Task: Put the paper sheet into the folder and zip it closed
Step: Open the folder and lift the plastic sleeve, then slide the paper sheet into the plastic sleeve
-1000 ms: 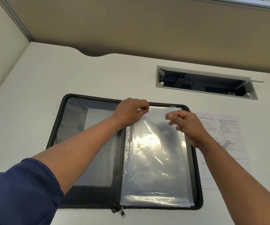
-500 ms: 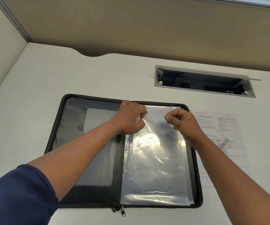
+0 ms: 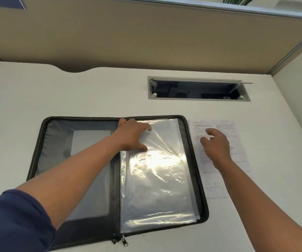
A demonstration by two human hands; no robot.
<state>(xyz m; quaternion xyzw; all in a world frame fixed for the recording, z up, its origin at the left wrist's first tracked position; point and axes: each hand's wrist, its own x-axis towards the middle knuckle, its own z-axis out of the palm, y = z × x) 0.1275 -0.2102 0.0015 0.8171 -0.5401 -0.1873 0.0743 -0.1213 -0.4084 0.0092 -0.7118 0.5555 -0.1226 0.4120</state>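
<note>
A black zip folder (image 3: 36,153) lies open flat on the white desk. Its right half holds a stack of clear plastic sleeves (image 3: 157,188). My left hand (image 3: 133,136) grips the top sleeve near its upper left corner, and creases fan out from the fingers. The printed paper sheet (image 3: 240,153) lies flat on the desk just right of the folder. My right hand (image 3: 216,145) is over the sheet's upper part with fingers spread, holding nothing; I cannot tell whether it touches the paper. Two zipper pulls (image 3: 122,241) sit at the folder's near edge by the spine.
A grey-framed cable slot (image 3: 198,90) with its lid raised is set into the desk behind the folder. A tan partition (image 3: 146,39) closes the back of the desk, and side panels stand to the left and right.
My right hand has let go of the sleeve and moved right, over the paper sheet. My left hand has stayed on the sleeve's top and spread out. The camera has tilted.
</note>
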